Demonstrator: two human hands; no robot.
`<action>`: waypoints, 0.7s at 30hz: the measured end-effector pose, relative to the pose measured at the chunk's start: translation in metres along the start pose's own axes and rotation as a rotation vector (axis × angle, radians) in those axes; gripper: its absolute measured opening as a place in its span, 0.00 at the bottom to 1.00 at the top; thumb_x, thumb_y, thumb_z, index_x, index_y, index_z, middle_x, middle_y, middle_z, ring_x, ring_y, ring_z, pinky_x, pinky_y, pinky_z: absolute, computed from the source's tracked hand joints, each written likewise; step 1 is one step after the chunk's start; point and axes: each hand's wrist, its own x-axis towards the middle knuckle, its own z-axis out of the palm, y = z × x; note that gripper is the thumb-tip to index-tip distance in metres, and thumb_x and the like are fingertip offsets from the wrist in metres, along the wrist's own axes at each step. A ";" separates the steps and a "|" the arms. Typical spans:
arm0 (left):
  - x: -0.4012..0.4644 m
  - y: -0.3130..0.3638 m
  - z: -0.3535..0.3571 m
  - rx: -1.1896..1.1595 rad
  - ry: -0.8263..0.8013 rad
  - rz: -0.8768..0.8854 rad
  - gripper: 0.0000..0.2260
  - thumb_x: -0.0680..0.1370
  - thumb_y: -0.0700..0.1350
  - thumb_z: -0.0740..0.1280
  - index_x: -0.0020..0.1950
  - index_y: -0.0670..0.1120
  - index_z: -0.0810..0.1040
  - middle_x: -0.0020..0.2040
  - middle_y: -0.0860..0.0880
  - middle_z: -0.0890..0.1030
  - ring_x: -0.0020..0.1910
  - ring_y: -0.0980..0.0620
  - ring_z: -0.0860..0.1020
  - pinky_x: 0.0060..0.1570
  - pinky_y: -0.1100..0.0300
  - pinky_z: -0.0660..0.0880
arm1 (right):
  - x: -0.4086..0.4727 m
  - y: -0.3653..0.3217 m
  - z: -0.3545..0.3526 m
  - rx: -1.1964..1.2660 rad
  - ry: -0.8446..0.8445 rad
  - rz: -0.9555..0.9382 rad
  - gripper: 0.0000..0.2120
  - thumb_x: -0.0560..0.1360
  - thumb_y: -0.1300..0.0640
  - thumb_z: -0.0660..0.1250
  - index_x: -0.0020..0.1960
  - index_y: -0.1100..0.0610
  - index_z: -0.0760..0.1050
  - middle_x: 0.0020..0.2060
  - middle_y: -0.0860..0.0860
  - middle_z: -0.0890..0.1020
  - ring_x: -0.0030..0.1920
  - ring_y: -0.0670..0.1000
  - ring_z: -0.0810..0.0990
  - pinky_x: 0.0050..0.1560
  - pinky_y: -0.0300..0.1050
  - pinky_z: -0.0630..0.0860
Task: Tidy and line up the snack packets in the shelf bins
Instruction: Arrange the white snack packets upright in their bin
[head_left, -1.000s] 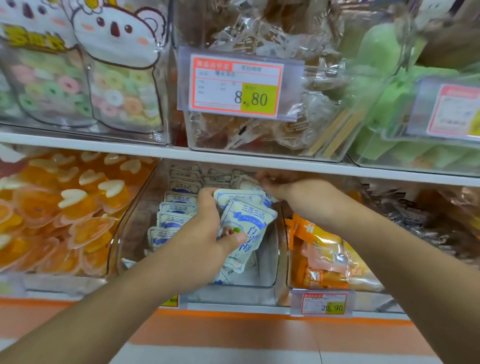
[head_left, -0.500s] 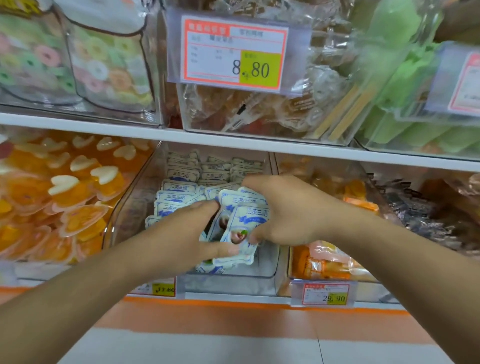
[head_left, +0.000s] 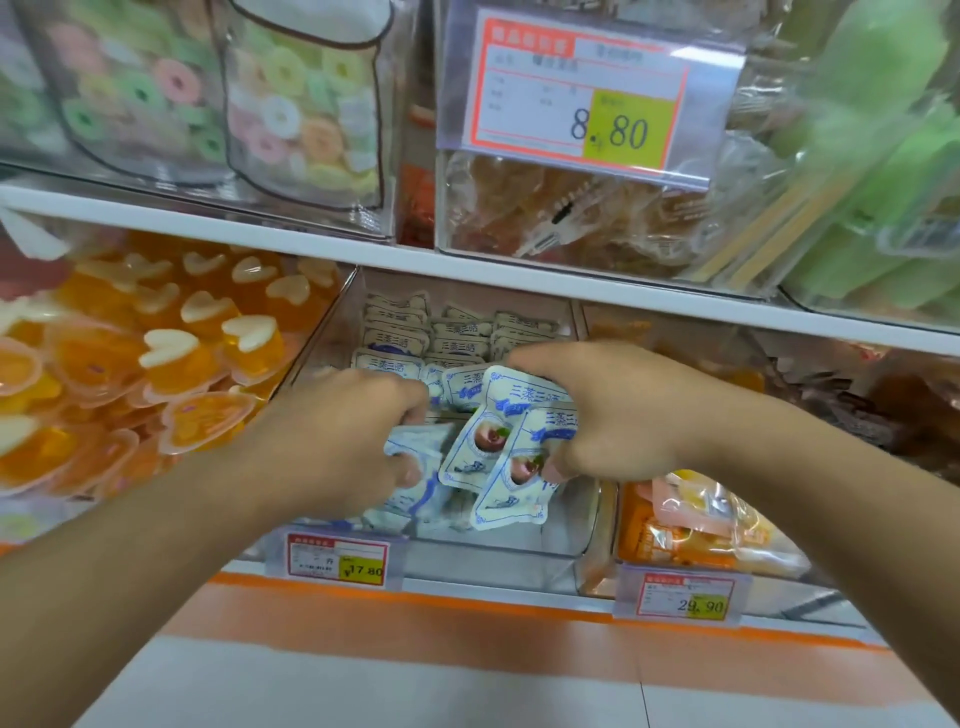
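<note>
Shelf unit (head_left: 467, 270), two tiers, white edges, spanning the frame; sits lower and larger in the frame than half a second ago, the 8.80 price tag (head_left: 587, 96) now at upper centre-right. Upper tier: ring-candy bags (head_left: 291, 104) at upper left, clear-wrapped brown snacks (head_left: 571, 213) at centre, green packs (head_left: 872, 156) at upper right. Lower tier, left: bin of orange heart-shaped jelly cups (head_left: 171, 358). Lower tier, centre: clear bin (head_left: 566, 535) holding white-and-blue snack packets (head_left: 457, 332), the rear ones standing in rows, faces toward the camera. Lower tier, right: orange packets (head_left: 696, 525) behind a 29.90 tag (head_left: 688, 597); a 17.80 tag (head_left: 337, 558) hangs below the centre bin. Left hand (head_left: 343, 447), centre-left of frame: fingers curled on a crumpled packet at the bin's front left, much as half a second ago. Right hand (head_left: 623, 415), centre-right: fingers and thumb pinching two front packets (head_left: 493, 447) by their right edges; compared with the earlier frame these are lifted a little higher and more fanned. Front packets: long axis running top to bottom of frame, tilted with tops leaning right, printed faces and round windows toward the camera, overlapping one another above the bin's front wall.
</note>
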 end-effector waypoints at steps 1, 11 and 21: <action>-0.002 -0.005 -0.004 0.015 0.027 -0.022 0.15 0.73 0.62 0.73 0.49 0.57 0.71 0.45 0.57 0.77 0.46 0.52 0.76 0.47 0.50 0.77 | 0.002 -0.002 0.000 -0.030 -0.026 0.003 0.27 0.68 0.49 0.81 0.62 0.43 0.71 0.45 0.46 0.83 0.45 0.50 0.81 0.45 0.54 0.82; -0.009 -0.003 -0.013 0.021 -0.036 -0.058 0.16 0.76 0.59 0.73 0.48 0.60 0.64 0.45 0.59 0.72 0.46 0.55 0.72 0.35 0.59 0.66 | 0.010 -0.021 0.040 -0.315 -0.215 -0.044 0.35 0.74 0.60 0.67 0.78 0.46 0.60 0.48 0.52 0.80 0.53 0.58 0.77 0.34 0.43 0.68; 0.033 0.010 -0.004 -0.280 0.053 -0.010 0.13 0.80 0.61 0.64 0.57 0.55 0.78 0.52 0.58 0.80 0.52 0.54 0.80 0.53 0.53 0.79 | 0.042 0.039 0.026 -0.116 0.309 0.140 0.15 0.76 0.51 0.66 0.62 0.50 0.76 0.59 0.53 0.81 0.59 0.58 0.79 0.57 0.48 0.79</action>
